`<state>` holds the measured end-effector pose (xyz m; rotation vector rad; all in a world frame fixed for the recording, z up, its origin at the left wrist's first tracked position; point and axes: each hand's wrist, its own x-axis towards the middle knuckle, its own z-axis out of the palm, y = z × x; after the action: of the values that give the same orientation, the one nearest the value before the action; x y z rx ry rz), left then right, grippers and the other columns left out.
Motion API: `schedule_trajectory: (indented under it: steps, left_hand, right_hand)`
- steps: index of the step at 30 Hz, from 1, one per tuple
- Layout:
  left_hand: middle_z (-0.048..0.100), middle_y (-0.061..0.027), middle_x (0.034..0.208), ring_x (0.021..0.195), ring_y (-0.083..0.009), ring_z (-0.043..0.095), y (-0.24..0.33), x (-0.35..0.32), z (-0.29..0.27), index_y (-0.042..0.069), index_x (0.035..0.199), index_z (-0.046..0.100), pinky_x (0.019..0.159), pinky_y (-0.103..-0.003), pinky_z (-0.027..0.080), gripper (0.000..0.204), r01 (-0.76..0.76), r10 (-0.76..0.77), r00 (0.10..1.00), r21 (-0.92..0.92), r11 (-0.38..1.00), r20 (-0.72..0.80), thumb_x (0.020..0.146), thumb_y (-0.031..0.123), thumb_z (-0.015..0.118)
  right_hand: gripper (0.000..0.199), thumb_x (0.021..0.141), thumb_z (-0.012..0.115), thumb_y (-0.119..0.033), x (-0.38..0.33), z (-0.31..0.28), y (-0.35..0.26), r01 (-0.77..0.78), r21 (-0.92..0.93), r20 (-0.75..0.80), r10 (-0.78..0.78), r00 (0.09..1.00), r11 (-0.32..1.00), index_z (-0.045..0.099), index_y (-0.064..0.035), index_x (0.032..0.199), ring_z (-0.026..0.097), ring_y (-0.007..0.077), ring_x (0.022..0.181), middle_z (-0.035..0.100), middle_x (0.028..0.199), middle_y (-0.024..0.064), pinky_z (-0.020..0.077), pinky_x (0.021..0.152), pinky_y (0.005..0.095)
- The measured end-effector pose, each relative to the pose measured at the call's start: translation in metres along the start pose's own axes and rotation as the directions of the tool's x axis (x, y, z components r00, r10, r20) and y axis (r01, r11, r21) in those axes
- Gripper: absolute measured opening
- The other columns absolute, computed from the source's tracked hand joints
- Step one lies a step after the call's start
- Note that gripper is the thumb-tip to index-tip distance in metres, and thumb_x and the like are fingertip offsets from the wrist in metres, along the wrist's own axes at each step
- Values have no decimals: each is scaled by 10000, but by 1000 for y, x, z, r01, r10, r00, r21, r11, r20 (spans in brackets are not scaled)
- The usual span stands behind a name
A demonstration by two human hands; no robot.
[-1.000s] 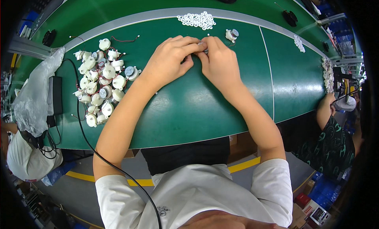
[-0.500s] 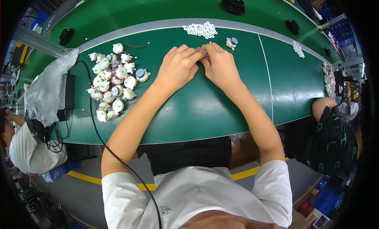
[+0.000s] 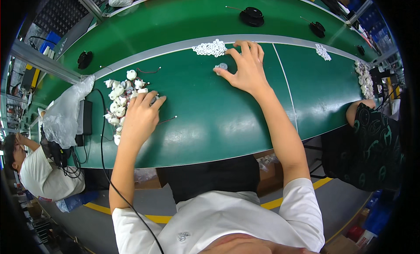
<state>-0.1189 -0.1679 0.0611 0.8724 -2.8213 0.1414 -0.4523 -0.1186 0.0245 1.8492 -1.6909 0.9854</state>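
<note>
My left hand (image 3: 139,117) lies with its fingers stretched out over a heap of small white round parts (image 3: 119,101) at the left of the green table (image 3: 205,118); its fingertips touch the heap's right edge. My right hand (image 3: 247,68) is spread at the far middle of the table. Its thumb tip touches a small pale round part (image 3: 222,66) lying on the green surface. Just beyond that part is a flat cluster of white rings (image 3: 211,48) on the grey strip.
Two thin wires (image 3: 148,71) (image 3: 168,119) lie near the heap. A black cable (image 3: 102,136), a black box (image 3: 86,117) and a plastic bag (image 3: 65,112) sit at the left. Black round parts (image 3: 251,15) lie on the far belt. People sit at the left (image 3: 37,175) and the right (image 3: 372,140).
My hands were together at the table's middle, working on one small part. They have separated: the left went to the white heap, the right reached forward with the part toward the rings.
</note>
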Motion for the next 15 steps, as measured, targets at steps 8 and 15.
schedule_trajectory:
  steps: [8,15]
  left_hand:
    - [670,-89,974,934,-309,626,8,32,-24,91,1280,670,918,-401,486,545,-109,104,994,-216,970,-34,746,16,757]
    - [685,-40,1024,800,-108,601,27,71,10,57,1427,563,785,-265,510,700,11,-67,997,-782,623,-39,761,-26,761]
  right_hand:
    - [194,795,730,-198,-10,3,38,-309,-77,240,319,917,948,687,-56,921,615,319,1014,669,993,107,495,892,454]
    - [210,775,691,-123,-2,-24,33,-375,-101,144,386,911,922,701,-76,980,606,305,1075,650,1027,78,553,824,463]
